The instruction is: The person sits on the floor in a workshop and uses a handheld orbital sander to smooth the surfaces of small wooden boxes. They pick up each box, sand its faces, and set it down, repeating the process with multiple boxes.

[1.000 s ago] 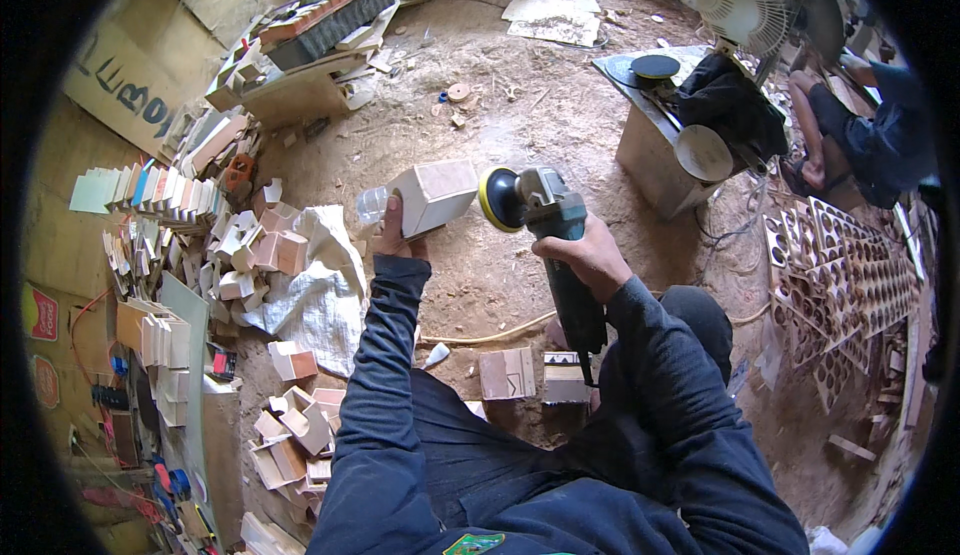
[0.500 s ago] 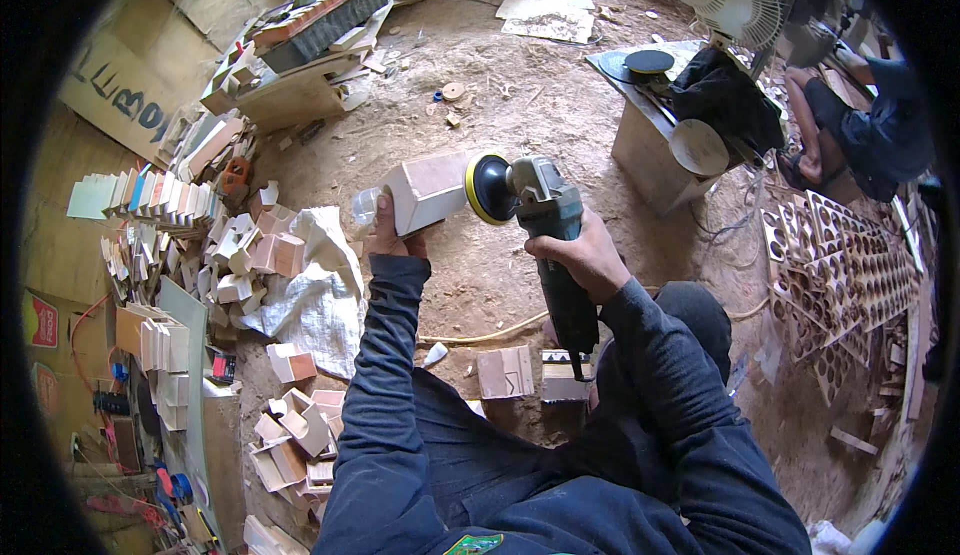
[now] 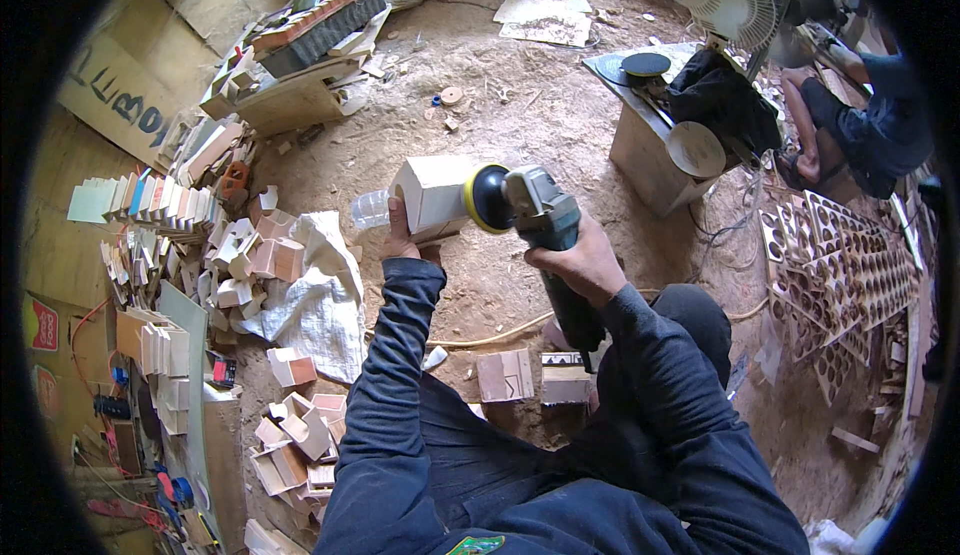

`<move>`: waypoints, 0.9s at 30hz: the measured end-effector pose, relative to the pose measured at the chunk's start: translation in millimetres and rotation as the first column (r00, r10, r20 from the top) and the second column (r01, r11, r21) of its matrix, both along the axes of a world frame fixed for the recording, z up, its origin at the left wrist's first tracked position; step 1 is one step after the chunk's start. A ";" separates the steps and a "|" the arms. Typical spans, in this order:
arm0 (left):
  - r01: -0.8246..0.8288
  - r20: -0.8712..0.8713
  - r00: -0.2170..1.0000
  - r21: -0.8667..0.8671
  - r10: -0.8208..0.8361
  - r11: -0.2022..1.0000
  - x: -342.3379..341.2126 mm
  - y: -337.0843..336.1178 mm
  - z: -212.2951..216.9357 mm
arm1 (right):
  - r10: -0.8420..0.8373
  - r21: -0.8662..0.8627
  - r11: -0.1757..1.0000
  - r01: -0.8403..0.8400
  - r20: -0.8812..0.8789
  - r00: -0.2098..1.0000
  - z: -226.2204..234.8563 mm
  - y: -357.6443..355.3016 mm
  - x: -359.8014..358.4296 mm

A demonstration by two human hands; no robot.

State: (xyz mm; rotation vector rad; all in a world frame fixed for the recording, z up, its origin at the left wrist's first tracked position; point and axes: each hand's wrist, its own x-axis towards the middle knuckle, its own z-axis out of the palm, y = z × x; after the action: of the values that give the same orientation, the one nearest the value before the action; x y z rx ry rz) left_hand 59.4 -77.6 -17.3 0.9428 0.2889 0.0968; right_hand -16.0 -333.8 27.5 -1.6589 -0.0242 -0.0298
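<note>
In front of me my left hand point(image 3: 408, 233) grips a pale wooden box point(image 3: 436, 195) from its left and underside, thumb up along the side. My right hand point(image 3: 584, 263) is wrapped round the body of an angle grinder point(image 3: 550, 217). The grinder's round black pad with a yellow rim point(image 3: 488, 198) is against or very close to the right end of the box. A clear plastic bottle point(image 3: 370, 210) shows just left of the box; whether it touches the box I cannot tell.
Two wooden blocks point(image 3: 505, 375) sit on the dusty floor before my legs, near a yellow cord point(image 3: 480, 343). Piled wooden boxes point(image 3: 305, 425) and a white sack point(image 3: 318, 285) lie left. At right are a fan point(image 3: 735, 5), a stand point(image 3: 645, 160), perforated boards point(image 3: 840, 275) and another person point(image 3: 870, 125).
The wooden box has turned in my left hand, showing a paler face, and shifted slightly right. The grinder has tilted, its head moving a little down and left.
</note>
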 end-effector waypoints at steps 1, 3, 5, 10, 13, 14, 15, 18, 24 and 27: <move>-0.005 -0.055 0.998 0.031 0.007 0.999 1.7 2.9 1.8 | -0.011 -0.014 1.000 0.011 -0.026 1.000 -5.4 -5.4 1.9; 0.042 -0.041 0.998 -0.052 -0.044 0.998 5.6 6.6 2.8 | -0.093 -0.046 0.995 0.091 -0.058 0.994 -15.0 -14.5 3.8; 0.085 -0.107 0.990 -0.085 -0.094 0.993 9.2 17.3 6.4 | -0.128 -0.027 0.992 0.126 -0.116 0.985 -20.9 -19.2 5.5; -0.025 -0.193 0.981 -0.129 -0.001 0.991 12.5 35.6 11.2 | -0.069 0.000 0.998 0.070 -0.150 0.986 -26.1 -20.2 10.8; -0.092 -0.162 0.984 -0.130 0.070 0.987 14.8 66.6 13.0 | -0.044 0.002 0.999 0.045 -0.164 0.985 -32.4 -13.6 16.3; -0.139 -0.150 0.981 -0.110 0.121 0.984 17.5 83.7 13.9 | -0.046 0.019 0.999 0.050 -0.196 0.980 -35.3 -11.2 16.9; -0.202 -0.134 0.972 -0.077 0.191 0.976 19.2 105.4 15.0 | -0.026 0.032 0.999 0.033 -0.194 0.981 -38.2 -8.9 17.1; -0.420 -0.052 0.904 0.072 0.424 0.905 26.1 185.3 23.9 | 0.030 0.075 0.997 -0.013 -0.231 0.972 -42.2 -8.2 16.3; -0.579 0.161 0.732 0.659 0.662 0.479 28.8 351.7 45.3 | 0.041 0.072 0.997 -0.023 -0.263 0.964 -36.0 -4.4 15.1; -0.230 0.101 0.767 0.965 0.634 0.125 4.5 378.7 5.5 | 0.041 0.058 0.998 -0.026 -0.279 0.960 -33.7 1.0 14.0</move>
State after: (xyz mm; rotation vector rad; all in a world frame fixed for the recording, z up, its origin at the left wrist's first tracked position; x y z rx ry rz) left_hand 63.9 301.1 -11.8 2.1312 0.9317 0.7791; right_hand -2.0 -332.8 -6.2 -1.5954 0.1622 0.2288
